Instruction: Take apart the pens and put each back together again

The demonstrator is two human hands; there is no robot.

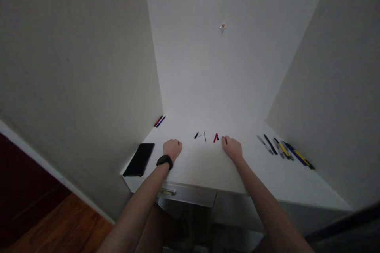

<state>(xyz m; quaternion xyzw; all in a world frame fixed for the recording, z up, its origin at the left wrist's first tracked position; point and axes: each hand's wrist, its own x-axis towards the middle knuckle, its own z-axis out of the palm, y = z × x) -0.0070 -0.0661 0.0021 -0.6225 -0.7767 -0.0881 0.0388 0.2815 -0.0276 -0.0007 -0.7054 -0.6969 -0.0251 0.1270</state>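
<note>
Both fists rest on a white desk [204,166]. My left hand [172,149], with a black watch [164,161] on its wrist, is closed and shows nothing in it. My right hand [232,148] is likewise closed, just right of the small pen parts. Between the hands lie a short black pen piece [196,135], a thin piece that looks like a spring [200,136], a slim dark refill [204,136], a red pen barrel [215,138] and a small black piece [217,137]. Neither hand touches these parts.
A black tablet or phone [139,159] lies at the desk's left edge. Behind it are a red pen [158,121] and a blue pen [160,121]. Several pens and markers [283,149] line the right side. Walls enclose three sides; a drawer [190,195] sits below.
</note>
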